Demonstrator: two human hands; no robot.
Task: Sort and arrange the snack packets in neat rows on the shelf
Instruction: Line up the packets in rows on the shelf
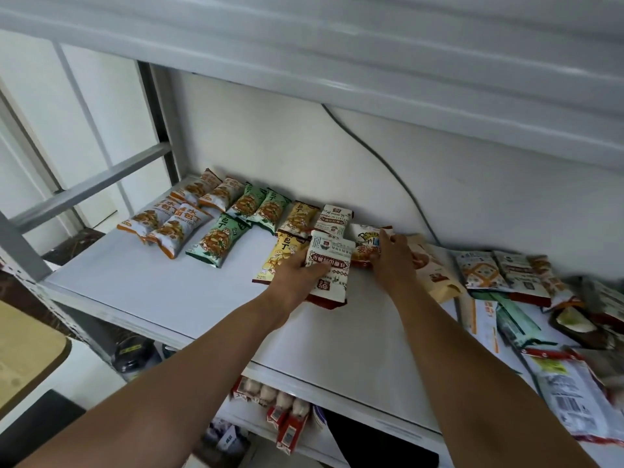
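Note:
On the white shelf (pixel 152 292) snack packets lie in rows: orange-and-white packets (pixel 175 221) at the far left, green packets (pixel 243 214) beside them, then yellow packets (pixel 290 238). My left hand (pixel 297 275) grips a white-and-dark-red packet (pixel 329 265) that lies in front of a matching packet (pixel 334 219). My right hand (pixel 393 258) rests on a red-and-white packet (pixel 364 244) next to it, fingers closed on its right edge. A tan packet (pixel 435 268) lies partly under my right wrist.
A loose heap of mixed packets (pixel 526 292) covers the shelf's right end. A grey cable (pixel 388 163) runs down the back wall. An upper shelf (pixel 337 45) overhangs. Boxed goods (pixel 280 410) sit on the shelf below.

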